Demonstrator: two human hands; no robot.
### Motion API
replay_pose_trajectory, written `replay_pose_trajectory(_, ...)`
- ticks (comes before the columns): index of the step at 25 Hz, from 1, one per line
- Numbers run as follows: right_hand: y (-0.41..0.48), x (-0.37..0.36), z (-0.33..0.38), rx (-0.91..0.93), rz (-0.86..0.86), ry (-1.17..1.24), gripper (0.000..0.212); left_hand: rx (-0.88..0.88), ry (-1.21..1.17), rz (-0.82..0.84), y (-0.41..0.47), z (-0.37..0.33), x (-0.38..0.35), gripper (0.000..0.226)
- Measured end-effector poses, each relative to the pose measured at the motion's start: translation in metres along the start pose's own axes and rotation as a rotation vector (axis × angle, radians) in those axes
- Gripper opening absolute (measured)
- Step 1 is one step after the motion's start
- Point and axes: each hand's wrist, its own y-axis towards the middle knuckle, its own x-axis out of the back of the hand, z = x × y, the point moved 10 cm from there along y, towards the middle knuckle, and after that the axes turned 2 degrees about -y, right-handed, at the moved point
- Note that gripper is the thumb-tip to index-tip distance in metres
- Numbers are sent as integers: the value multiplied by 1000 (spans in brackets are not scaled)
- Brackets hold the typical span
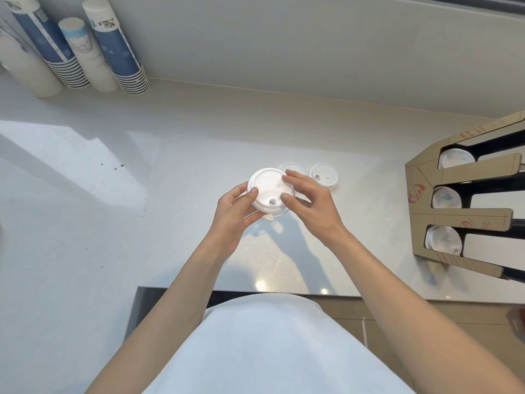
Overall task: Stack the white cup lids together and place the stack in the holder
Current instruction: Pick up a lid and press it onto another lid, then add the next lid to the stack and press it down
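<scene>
A small stack of white cup lids (267, 189) is held just above the white counter (113, 223), mid-frame. My left hand (234, 216) grips its left and underside, thumb on the top lid. My right hand (308, 203) rests fingertips and thumb on the stack's right edge. Behind it lie two more white lids: one (291, 167) partly hidden by my right fingers, another (324, 174) to its right. The cardboard lid holder (426, 177) stands at the right with three slots, each holding white lids.
Several tall stacks of upturned paper cups (119, 49) stand at the back left against the wall. The counter's front edge runs just before my body, with a dark gap below it.
</scene>
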Motion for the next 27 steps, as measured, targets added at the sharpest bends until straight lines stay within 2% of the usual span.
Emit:
replay_pose_trajectory(6, 2, -1, 0, 16, -88, -1, 32, -8, 0, -2, -3, -3, 5, 31)
replay_pose_trajectory(10, 3, -14, -6, -10, -78, 21, 32, -2, -24, -88, -3, -4, 22, 42)
replay_pose_trajectory(15, 9, -29, -20, -81, -45, 6, 40, -14, -5, -193, -3, -3, 53, 41)
replay_pose_trajectory(22, 26, -36, -80, -280, -39, -337, 65, 6, 3, -290, 1, -1, 92, 42)
replay_pose_trajectory(27, 42, -50, -94, -317, 40, -586, 84, 30, 4, -319, 4, -2, 105, 42)
